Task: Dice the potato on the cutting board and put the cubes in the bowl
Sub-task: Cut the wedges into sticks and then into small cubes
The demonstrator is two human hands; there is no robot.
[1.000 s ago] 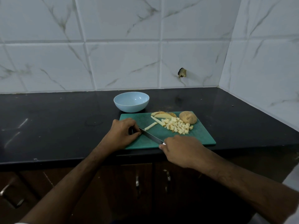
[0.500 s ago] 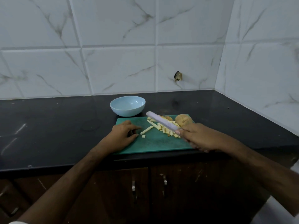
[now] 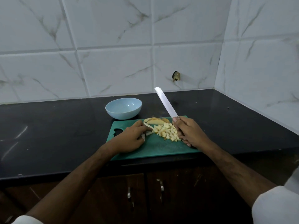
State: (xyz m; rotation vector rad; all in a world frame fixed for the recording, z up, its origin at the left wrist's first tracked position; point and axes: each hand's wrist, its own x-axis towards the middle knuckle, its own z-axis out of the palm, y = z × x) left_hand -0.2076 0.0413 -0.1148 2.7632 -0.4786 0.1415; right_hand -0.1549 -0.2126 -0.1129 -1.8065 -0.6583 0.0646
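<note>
I see the black stone tabletop (image 3: 56, 135) across the middle of the frame. On it, at centre, lies the green plastic cutting board (image 3: 160, 147). Just behind its upper left corner stands the pale blue round bowl (image 3: 123, 108), with no cubes inside. My right hand (image 3: 188, 132) has its grip curled around the handle of the long steel knife (image 3: 165, 102), blade raised and pointing to the upper left. My left hand (image 3: 131, 137) rests on the board, fingers pinching pale potato sticks (image 3: 148, 126). Between the hands lies the heap of yellow potato cubes (image 3: 167, 132), with unpeeled potato slices (image 3: 156, 121) behind it.
</note>
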